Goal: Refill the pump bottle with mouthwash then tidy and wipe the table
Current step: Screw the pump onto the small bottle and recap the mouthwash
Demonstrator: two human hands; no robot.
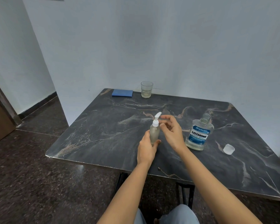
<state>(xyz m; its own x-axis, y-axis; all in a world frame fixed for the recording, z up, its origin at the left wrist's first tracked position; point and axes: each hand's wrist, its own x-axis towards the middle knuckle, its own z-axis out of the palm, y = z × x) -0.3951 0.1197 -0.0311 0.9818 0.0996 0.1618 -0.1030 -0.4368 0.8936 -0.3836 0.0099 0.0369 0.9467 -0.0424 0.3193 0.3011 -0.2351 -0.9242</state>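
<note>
Your left hand (146, 148) wraps its fingers (158, 141) round the pump bottle (154, 132), upright on the bench (103, 131); your right hand (172, 132) hovers loosely open, empty, fingertips just beside the pump head (157, 118).

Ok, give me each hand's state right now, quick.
Left hand: closed around the pump bottle, holding it upright on the table.
Right hand: open, fingers loose beside the pump head, gripping nothing.

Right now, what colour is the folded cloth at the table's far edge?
Blue, plain; the head view shows the cloth clearly.
</note>
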